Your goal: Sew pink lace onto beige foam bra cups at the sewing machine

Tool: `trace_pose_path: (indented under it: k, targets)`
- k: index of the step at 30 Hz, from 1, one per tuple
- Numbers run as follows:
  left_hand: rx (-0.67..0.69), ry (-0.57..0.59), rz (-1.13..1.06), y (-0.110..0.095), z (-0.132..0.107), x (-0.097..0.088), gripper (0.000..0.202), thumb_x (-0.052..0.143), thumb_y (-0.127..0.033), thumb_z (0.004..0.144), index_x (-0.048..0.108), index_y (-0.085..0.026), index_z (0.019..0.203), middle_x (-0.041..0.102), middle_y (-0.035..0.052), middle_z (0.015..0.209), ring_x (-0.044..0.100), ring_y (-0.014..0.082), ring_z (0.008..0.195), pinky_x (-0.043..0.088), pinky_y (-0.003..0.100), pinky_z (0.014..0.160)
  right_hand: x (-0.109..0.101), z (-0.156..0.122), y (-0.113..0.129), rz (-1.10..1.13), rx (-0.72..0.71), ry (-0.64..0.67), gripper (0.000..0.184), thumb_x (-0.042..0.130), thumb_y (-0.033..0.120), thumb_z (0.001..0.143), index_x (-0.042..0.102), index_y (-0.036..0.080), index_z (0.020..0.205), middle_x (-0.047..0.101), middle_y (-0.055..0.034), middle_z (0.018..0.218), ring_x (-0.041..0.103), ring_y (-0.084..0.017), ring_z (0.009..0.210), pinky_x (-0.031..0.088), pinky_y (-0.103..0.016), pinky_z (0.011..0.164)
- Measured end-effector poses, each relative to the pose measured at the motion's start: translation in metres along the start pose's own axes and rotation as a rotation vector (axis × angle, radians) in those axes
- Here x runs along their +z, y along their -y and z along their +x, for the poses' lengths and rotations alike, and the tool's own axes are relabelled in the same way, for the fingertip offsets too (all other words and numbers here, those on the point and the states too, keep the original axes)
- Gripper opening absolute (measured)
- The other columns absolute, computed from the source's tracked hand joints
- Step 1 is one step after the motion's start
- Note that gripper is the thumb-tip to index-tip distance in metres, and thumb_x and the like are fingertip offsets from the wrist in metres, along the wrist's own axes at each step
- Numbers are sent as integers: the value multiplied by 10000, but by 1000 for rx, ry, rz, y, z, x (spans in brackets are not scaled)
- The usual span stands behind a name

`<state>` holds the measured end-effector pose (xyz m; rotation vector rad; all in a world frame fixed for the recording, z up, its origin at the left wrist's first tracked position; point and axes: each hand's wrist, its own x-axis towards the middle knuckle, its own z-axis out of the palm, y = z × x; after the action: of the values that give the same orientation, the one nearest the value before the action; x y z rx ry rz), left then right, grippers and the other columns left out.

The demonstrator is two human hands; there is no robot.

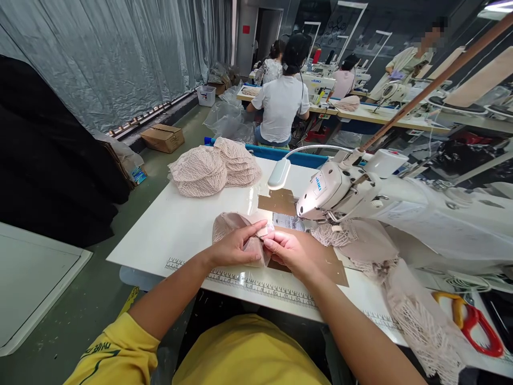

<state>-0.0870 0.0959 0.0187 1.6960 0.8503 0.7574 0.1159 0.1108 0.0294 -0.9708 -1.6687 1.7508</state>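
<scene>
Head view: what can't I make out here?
In the head view:
Beige lace piece: gripped part covered by the left hand and right hand.
Near JUKI sewing machine: far end cut off by the right edge.
Printed ruler: numbers too small; stretch hidden behind the right forearm.

Brown carton near silvery curtain

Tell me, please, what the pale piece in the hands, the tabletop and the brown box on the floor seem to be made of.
Pale piece: probably matte lace or mesh fabric, since it folds softly and shows a netted pattern.
Tabletop: perhaps laminate, white and glossy, as it reflects light.
Brown box: likely cardboard, matte, judging by its flaps.
</scene>
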Motion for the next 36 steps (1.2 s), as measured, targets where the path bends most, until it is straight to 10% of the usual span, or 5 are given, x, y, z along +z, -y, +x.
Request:
trace_pose_path:
  k: [6,16,23,30,36]
  targets:
    - [-36,4,8,-3,0,0,803,665,-278,780,273,-176,1473,326,88,1512,320,299,1378,252,422,1151,-7,-9,-1,-122,-53,-111,372,558,536,831,593,176,748,512,20,616,450,-114,551,349,-242,511]
    - [-21,-19,25,1,-3,1,797,668,-240,774,283,-197,1470,277,76,1532,266,289,1404,223,406,1161,-85,-79,-39,-1356,-135,-577,321,448,362,896,708,186,956,672,-127,997,591,-293,922,463,-443,807]
    - [-2,-35,32,1,0,8,817,664,-272,786,245,-195,1482,262,76,1539,263,290,1405,224,406,1161,-28,-58,-15,-530,-118,-337,311,601,418,815,652,193,1023,637,-103,1120,614,-194,816,509,-320,685]
    - [85,-76,144,-5,-8,13,660,633,-233,799,395,-181,1412,445,92,1440,417,256,1321,296,381,1126,10,-3,-2,317,190,-199,433,637,582,745,629,161,844,583,0,643,511,-98,529,430,-227,514]
    - [100,202,165,-19,-14,15,388,572,-172,816,598,-187,1202,644,70,1184,583,220,1103,428,323,993,26,8,8,420,72,-223,398,785,472,584,595,166,755,571,18,627,512,-114,563,423,-234,519]
